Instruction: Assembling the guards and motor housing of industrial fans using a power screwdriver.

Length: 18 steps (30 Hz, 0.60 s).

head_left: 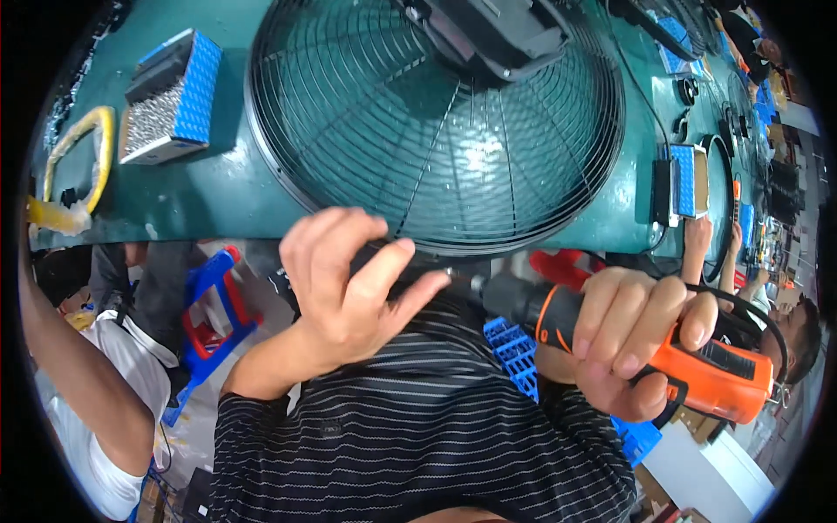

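Observation:
My right hand (632, 340) is wrapped around an orange and black power screwdriver (711, 379), its nose pointing left toward my other hand. A small shiny piece shows at the tool's tip, beside my left thumb; whether it is a screw or part of the bit I cannot tell. Just below the near rim of a black wire fan guard (349, 131), my left hand (340, 288) has its fingers bent and apart, with a gap between thumb and forefinger. The guard lies on the green table (227, 205), with a black motor housing (501, 39) at its far side.
At the left stand a blue-and-white box of small metal screws (157, 113) and a yellow tape roll (105, 148). Another small box (693, 179) sits at the right by a black cable. Co-workers sit on both sides; a blue and red stool (209, 318) is below the table.

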Tool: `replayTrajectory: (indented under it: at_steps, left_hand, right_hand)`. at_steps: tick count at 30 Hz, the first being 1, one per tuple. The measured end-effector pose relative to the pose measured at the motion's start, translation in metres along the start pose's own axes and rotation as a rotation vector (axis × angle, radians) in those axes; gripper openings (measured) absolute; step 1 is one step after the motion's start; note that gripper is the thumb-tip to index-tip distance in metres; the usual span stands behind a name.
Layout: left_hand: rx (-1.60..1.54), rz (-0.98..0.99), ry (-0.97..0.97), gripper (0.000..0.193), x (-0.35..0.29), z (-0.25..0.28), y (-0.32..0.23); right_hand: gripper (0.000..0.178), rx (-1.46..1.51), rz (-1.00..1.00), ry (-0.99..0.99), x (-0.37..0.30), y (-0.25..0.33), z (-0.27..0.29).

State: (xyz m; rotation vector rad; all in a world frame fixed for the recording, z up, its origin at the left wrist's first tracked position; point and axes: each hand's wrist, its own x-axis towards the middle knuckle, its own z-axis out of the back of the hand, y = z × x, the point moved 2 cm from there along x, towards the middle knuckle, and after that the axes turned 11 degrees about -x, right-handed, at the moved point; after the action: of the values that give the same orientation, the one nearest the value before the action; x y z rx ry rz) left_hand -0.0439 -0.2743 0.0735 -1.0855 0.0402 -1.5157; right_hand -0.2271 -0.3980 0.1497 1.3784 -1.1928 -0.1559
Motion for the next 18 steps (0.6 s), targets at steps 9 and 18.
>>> replayTrajectory:
  at_steps: [9,18]
  left_hand:
    - [0.047,0.051,0.084,0.064,-0.001,-0.007,0.008]
    - [0.056,0.059,0.284,0.076,0.028,0.009,0.01]
  right_hand:
    - [0.045,-0.066,-0.116,0.229,0.015,-0.014,-0.005]
    - [0.049,-0.034,-0.161,0.452,0.038,-0.027,-0.013]
